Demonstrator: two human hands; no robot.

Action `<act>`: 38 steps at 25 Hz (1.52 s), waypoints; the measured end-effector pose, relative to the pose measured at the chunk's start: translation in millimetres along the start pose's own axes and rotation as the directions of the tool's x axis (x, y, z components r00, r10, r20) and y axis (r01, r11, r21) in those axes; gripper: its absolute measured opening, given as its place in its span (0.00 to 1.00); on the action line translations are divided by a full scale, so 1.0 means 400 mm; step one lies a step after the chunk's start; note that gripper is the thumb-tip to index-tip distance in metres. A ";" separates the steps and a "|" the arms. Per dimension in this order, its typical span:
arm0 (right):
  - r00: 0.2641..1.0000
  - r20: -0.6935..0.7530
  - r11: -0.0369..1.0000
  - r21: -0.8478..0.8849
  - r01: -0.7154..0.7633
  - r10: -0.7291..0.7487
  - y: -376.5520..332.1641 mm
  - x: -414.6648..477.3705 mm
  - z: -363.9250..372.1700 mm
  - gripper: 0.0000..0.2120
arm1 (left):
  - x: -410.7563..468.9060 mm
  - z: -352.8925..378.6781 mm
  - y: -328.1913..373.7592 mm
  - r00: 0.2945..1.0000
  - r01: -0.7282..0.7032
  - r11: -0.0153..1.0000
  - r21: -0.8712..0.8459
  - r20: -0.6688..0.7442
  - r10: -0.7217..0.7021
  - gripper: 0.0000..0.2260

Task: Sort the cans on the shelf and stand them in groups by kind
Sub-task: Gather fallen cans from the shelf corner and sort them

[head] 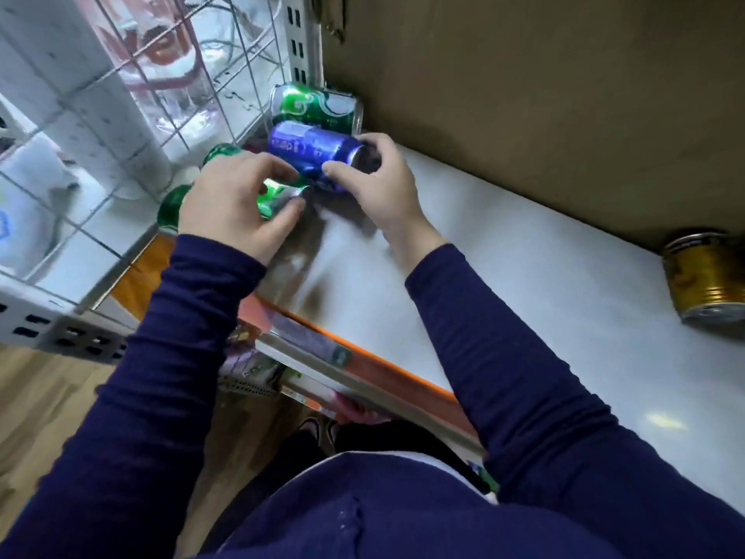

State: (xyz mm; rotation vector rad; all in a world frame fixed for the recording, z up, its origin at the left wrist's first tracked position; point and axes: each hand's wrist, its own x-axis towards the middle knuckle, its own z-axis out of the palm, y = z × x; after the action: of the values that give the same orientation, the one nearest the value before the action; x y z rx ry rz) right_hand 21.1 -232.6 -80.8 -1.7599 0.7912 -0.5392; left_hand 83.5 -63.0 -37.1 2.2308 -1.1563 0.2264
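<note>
At the shelf's far left corner, my right hand (379,183) grips a blue can (310,149) by its top end. My left hand (238,203) is curled round a green can (278,199), mostly hidden under my fingers. Two more green cans (171,209) (219,152) peek out to the left of that hand. Another green can (318,106) stands behind the blue one against the cardboard back. A gold can (705,276) stands far right on the white shelf (504,284).
A wire grid panel (181,94) closes the shelf's left side. A brown cardboard wall (524,94) backs the shelf. An orange price strip (363,369) runs along the front edge, with goods on a lower shelf beneath it.
</note>
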 end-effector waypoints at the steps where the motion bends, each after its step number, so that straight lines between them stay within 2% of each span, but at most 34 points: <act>1: 0.998 -0.064 0.996 0.084 -0.004 0.010 -0.001 -0.021 -0.021 0.24 | 0.027 -0.001 -0.019 0.993 -0.073 0.996 0.054 0.098 0.067 0.14; 3: 0.984 -0.171 0.981 0.192 -0.005 0.039 -0.005 -0.064 -0.067 0.23 | 0.075 0.002 -0.048 0.933 -0.157 0.980 0.121 0.344 0.107 0.24; 5: 0.966 -0.248 0.978 0.209 -0.014 0.067 -0.016 -0.108 -0.110 0.24 | 0.118 0.016 -0.059 0.868 -0.162 0.975 0.150 0.492 0.069 0.33; 9: 0.911 -0.381 0.985 0.129 -0.118 0.159 -0.033 -0.210 -0.162 0.22 | 0.186 0.055 -0.041 0.808 -0.294 0.902 0.315 0.586 0.058 0.34; 12: 0.877 -0.437 0.979 0.125 -0.161 0.200 -0.027 -0.306 -0.186 0.22 | 0.203 0.057 -0.046 0.834 -0.335 0.892 0.304 0.536 0.131 0.29; 15: 0.844 -0.505 0.984 0.100 -0.149 0.180 -0.008 -0.400 -0.231 0.21 | 0.188 0.052 -0.044 0.860 -0.305 0.929 0.210 0.479 0.174 0.31; 17: 0.819 -0.554 0.987 0.033 -0.156 0.148 -0.008 -0.447 -0.259 0.21 | 0.169 0.060 -0.021 0.879 -0.327 0.938 0.111 0.399 0.259 0.32; 20: 0.774 -0.628 0.973 -0.123 -0.196 0.077 -0.015 -0.500 -0.286 0.27 | 0.126 0.072 0.056 0.924 -0.252 0.945 -0.209 0.240 0.299 0.31; 23: 0.754 -0.657 0.949 -0.238 -0.204 -0.003 -0.009 -0.528 -0.283 0.29 | 0.065 0.106 0.135 0.952 -0.116 0.844 -0.523 0.183 0.244 0.28; 26: 0.777 -0.629 0.952 -0.253 -0.172 -0.026 0.015 -0.539 -0.249 0.31 | -0.006 0.143 0.171 0.971 -0.065 0.746 -0.663 0.132 0.201 0.26; 29: 0.780 -0.626 0.966 -0.199 -0.162 0.002 0.034 -0.547 -0.231 0.35 | -0.044 0.158 0.154 0.980 0.077 0.640 -0.764 0.176 0.093 0.28; 31: 0.765 -0.643 0.976 -0.139 -0.166 0.038 0.040 -0.557 -0.244 0.34 | -0.049 0.160 0.138 0.970 0.057 0.603 -0.796 0.187 0.156 0.24; 33: 0.737 -0.665 0.986 -0.004 -0.165 0.120 0.046 -0.578 -0.262 0.35 | -0.046 0.161 0.146 0.954 0.069 0.548 -0.833 0.216 0.208 0.18; 36: 0.690 -0.708 0.989 0.124 -0.087 0.149 0.058 -0.635 -0.317 0.33 | -0.055 0.169 0.241 0.927 0.204 0.435 -0.877 0.316 0.204 0.19; 38: 0.655 -0.746 0.991 0.130 -0.036 0.122 0.067 -0.691 -0.376 0.29 | -0.086 0.183 0.344 0.875 0.251 0.409 -0.877 0.386 0.291 0.17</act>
State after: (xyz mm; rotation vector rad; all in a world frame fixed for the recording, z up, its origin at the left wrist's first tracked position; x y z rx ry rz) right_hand -276.7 -131.4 -52.5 -1.3557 1.3784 -1.2786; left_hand -54.7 -142.0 -49.4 1.2224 -1.1224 -0.8723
